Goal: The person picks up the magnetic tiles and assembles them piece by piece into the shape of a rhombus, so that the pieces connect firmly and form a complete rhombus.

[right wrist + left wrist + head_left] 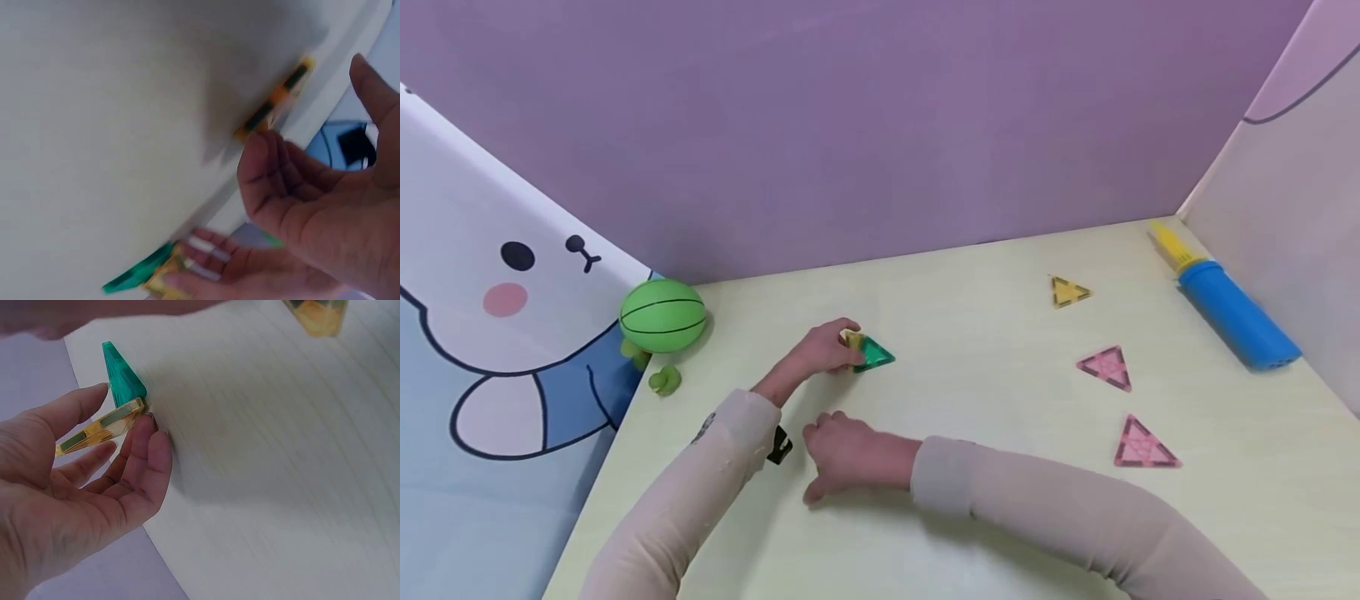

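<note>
My left hand (827, 346) pinches a yellow triangular magnetic tile (103, 428) between thumb and fingers. That tile stands on edge against a green triangular tile (876, 354), which rests on the table. Nearer to me is my right hand (850, 454), its thumb spread wide from loosely bent fingers. Just past its fingertips, an orange-yellow tile (275, 103) shows edge-on in the right wrist view; whether the fingers touch it I cannot tell. In the head view the right hand hides that tile.
To the right lie a small yellow triangle (1067, 292) and two pink triangles, one upper (1107, 367) and one lower (1145, 444). A blue hand pump (1236, 312) lies by the right wall. At the left edge are a green ball (662, 316) and a small green object (666, 381).
</note>
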The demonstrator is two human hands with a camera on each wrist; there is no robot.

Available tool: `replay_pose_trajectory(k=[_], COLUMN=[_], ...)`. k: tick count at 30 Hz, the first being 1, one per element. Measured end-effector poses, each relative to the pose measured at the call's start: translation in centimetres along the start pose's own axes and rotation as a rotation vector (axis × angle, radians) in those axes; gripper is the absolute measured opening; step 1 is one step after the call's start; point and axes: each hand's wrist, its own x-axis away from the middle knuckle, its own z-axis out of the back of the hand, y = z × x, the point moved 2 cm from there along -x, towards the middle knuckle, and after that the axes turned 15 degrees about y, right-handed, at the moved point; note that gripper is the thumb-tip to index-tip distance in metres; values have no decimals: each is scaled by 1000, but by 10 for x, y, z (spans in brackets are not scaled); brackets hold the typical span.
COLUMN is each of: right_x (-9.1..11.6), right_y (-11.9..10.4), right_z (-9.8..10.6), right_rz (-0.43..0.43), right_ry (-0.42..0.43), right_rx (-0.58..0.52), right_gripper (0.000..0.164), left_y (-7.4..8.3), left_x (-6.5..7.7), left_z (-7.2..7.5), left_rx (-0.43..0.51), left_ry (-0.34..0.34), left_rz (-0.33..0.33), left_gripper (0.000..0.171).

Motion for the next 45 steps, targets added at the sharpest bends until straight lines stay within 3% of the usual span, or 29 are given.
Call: replay_pose_trajectory(k=[6,15,24,31,40,45], right_x=[1,-2,-12,-10,-4,-2], right_y=[-13,-8,2,6,0,4], right_z=[-8,-6,-11,-8,2,1], right_rz=[-15,-59,-256,-272,-290,-306], right_ry=[9,35,-55,-62,-142,-139], right_rx=[127,47,-93,-100,48,13], right_gripper=[43,31,34,31,42,41], left_y=[0,2,0,-1,-1,-1], left_x=[2,4,4,5,3,2], left_z=[1,1,1,3,7,7], left_rx=[5,8,36,49,50,55], left_ry=[-11,-22,-39,-42,-39,-44], left_rz=[-3,10,13,28,40,46], left_gripper=[63,63,64,65,64,64])
